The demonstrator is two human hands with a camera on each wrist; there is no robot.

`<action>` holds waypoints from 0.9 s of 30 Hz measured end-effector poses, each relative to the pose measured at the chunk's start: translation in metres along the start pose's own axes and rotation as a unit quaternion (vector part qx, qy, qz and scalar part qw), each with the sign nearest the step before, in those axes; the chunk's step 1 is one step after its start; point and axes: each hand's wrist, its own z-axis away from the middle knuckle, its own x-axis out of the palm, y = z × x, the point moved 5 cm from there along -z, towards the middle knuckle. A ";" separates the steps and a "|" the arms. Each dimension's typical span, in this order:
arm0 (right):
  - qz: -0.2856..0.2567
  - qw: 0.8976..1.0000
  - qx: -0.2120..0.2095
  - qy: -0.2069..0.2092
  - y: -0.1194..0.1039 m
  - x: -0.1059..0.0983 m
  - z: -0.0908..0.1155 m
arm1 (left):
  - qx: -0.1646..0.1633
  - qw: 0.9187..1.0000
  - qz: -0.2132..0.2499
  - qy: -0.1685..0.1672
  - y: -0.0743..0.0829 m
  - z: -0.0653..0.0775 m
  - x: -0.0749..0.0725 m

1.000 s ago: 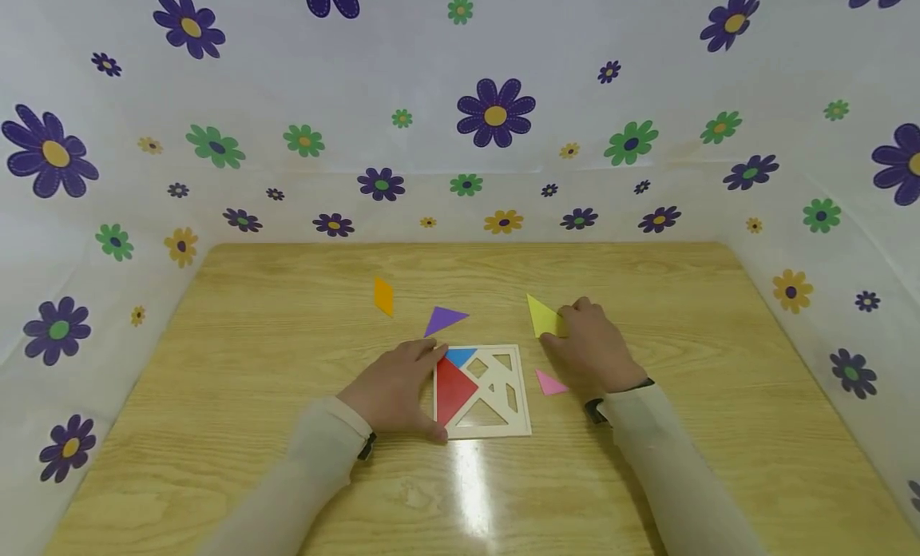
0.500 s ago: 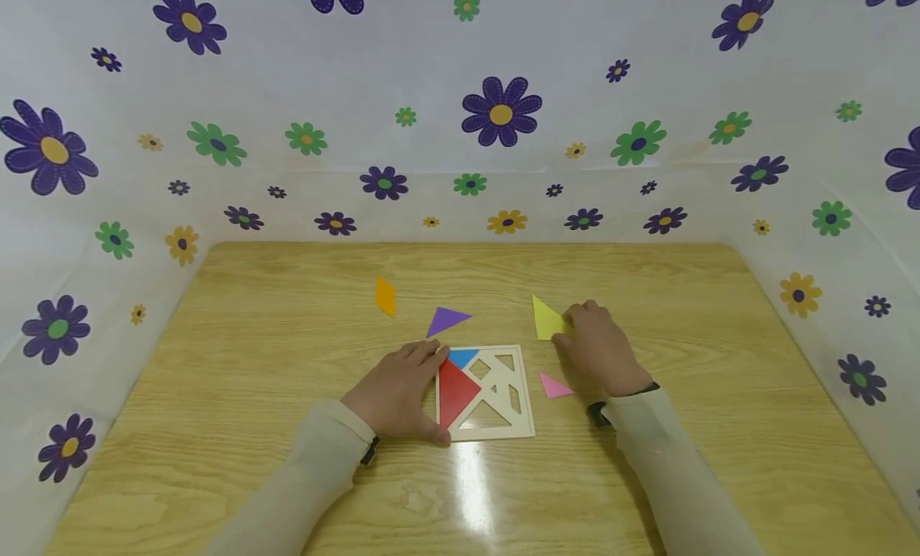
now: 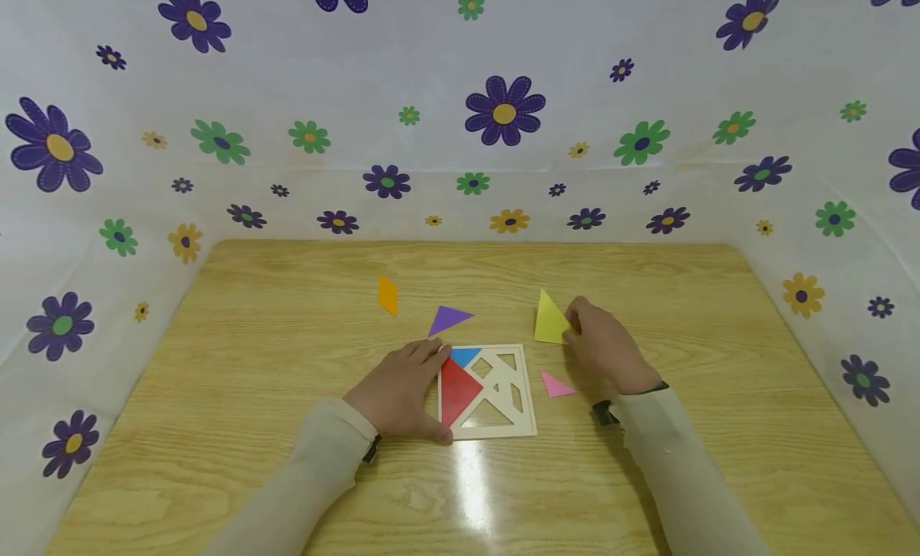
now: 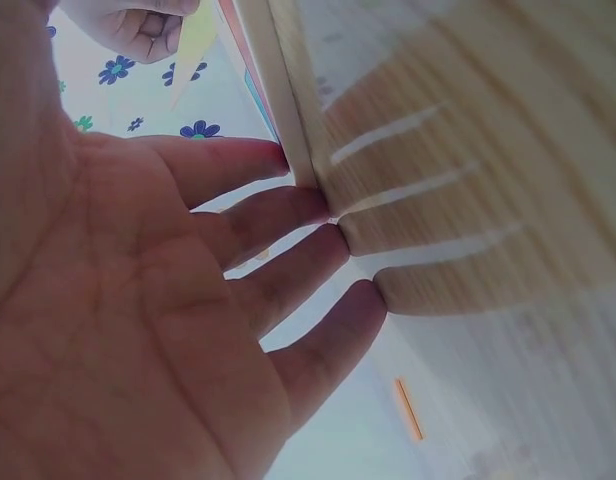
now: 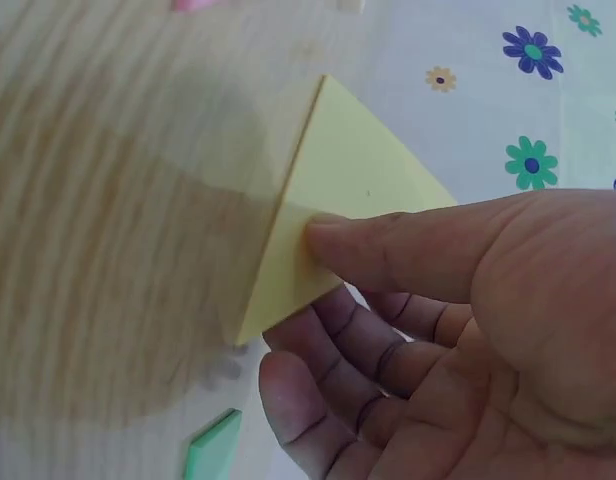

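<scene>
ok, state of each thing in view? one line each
yellow triangle: tilted up off the table, pinched by right hand
frame: flat, left hand rests on its left edge
red triangle: seated in frame
blue triangle: seated in frame
purple triangle: loose, flat
pink triangle: loose, flat
orange piece: loose, flat

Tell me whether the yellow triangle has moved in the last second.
Yes. The yellow triangle, pinched by the right hand, has tipped up off the table, its tip now farther from the puzzle frame.
</scene>
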 end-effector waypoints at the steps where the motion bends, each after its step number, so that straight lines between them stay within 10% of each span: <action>1: -0.003 1.000 -0.004 0.000 -0.001 -0.001 0.000 | 0.000 1.000 0.000 0.000 0.000 0.000 0.000; 19: -0.001 0.997 -0.061 0.052 -0.019 -0.015 0.004 | -0.007 1.000 -0.004 -0.009 -0.004 -0.002 0.000; 27: -0.041 0.996 -0.081 0.015 -0.038 -0.013 0.014 | -0.004 1.000 -0.012 -0.006 -0.004 -0.003 0.000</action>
